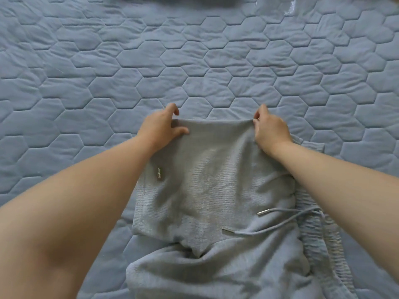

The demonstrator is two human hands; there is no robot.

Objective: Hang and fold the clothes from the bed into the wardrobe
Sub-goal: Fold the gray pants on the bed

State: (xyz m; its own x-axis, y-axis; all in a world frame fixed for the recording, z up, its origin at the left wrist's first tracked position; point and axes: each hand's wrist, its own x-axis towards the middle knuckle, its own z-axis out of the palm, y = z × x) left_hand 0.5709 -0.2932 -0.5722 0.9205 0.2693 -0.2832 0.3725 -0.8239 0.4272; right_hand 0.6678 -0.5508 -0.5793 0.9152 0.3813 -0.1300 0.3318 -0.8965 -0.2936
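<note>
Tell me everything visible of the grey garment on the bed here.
The grey garment is soft, fine-ribbed knit, lying partly folded and creased on the blue quilted bedspread. A gathered elastic waistband runs along its right side, with a drawstring ending in metal tips. A small label sits near its left edge. The left hand and right hand each pinch a corner of its far folded edge.

Dark blurred item (179, 0) far ahead, clear plastic (292, 10) nearby
</note>
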